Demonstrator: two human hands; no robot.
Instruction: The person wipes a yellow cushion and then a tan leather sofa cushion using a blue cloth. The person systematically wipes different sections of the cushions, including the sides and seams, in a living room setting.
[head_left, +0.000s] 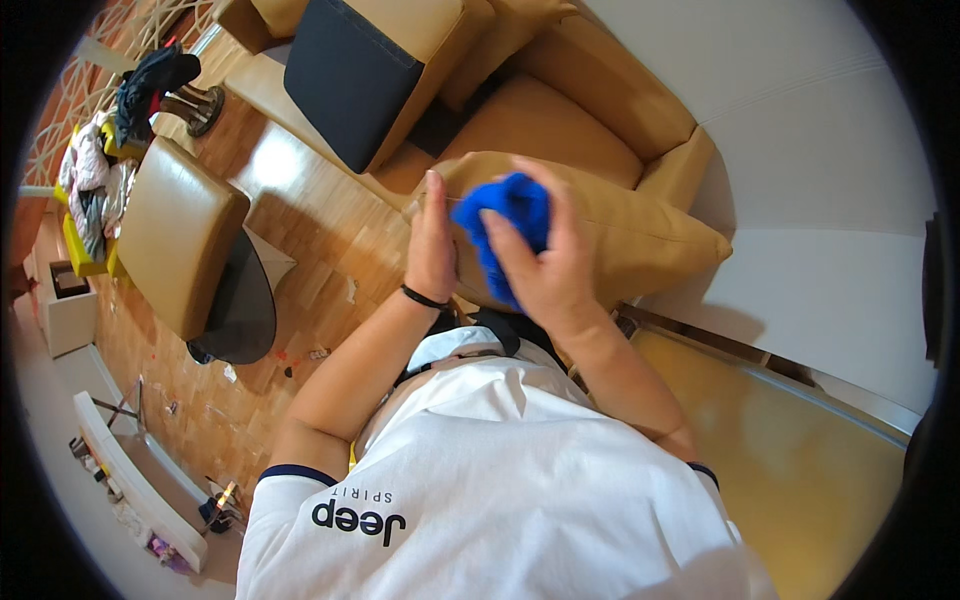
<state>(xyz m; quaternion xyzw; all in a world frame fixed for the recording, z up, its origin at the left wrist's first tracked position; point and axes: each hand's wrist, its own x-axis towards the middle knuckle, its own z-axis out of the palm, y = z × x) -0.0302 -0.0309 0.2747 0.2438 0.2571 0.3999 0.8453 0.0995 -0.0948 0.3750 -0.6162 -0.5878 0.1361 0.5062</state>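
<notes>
A crumpled blue cloth (491, 217) is gripped in my right hand (559, 262), thumb on the near side and fingers around the far side. Beneath it lies a tan leather cushion (637, 221), tilted in front of my body, its pointed corner towards the right. My left hand (433, 251), with a black band at the wrist, is upright at the cushion's left end, palm facing the cloth. Whether its fingers grip the cushion is hidden. Behind the cushion stands a tan leather sofa (555, 124).
A large tan cushion with a dark underside (352, 82) leans on the sofa. On the wooden floor (315, 262), which has scattered litter, another tan cushion (180, 232) stands at left near a yellow chair (82, 244) heaped with clothes. A white wall (810, 165) bounds the right.
</notes>
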